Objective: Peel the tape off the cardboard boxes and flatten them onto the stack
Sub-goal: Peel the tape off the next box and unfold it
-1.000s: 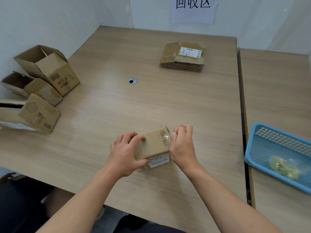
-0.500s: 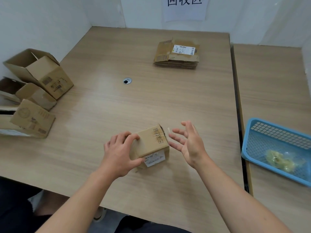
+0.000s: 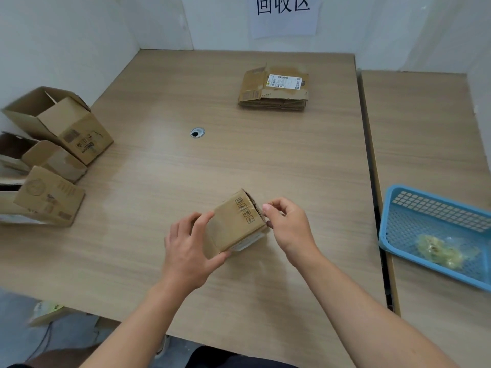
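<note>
**Tape picked at on the small box**

The small box (image 3: 233, 224) sits on the table (image 3: 159, 181), nearer the person than the cable hole (image 3: 197, 132) and slightly right of it. The left hand (image 3: 188, 248) grips its left end, fingers over the top and thumb on the near side. The right hand (image 3: 288, 225) is curled, thumb and forefinger pinching at the clear tape (image 3: 243, 207) on the box's right end. The stack of flattened boxes (image 3: 275, 90) lies beyond the hole to its right. Three open boxes (image 3: 61, 123) stand far left of the hole. A blue basket (image 3: 435, 232) holding wadded tape (image 3: 438, 251) sits far right, on a second table.
</note>
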